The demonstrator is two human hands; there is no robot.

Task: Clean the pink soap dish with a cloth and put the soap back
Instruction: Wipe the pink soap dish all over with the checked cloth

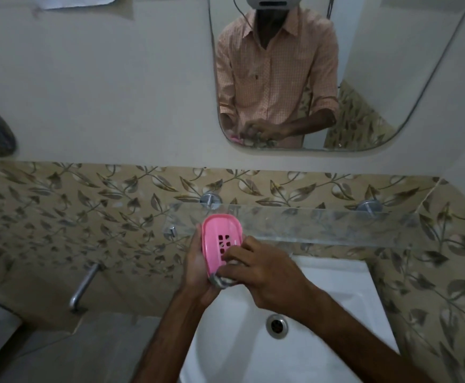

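Note:
The pink soap dish (220,233) is an oval tray with small drain slots, held tilted above the back of the basin. My left hand (196,268) cups it from the left and underneath. My right hand (264,272) presses a grey cloth (221,281) against the dish's near end, with its fingers over the slots. Most of the cloth is hidden under my fingers. I see no soap.
A white washbasin (322,286) with a metal drain (277,326) lies below my hands. A clear glass shelf (322,225) on metal brackets runs behind the dish. A metal tap (83,286) sticks out of the tiled wall at left. A mirror (391,64) hangs above.

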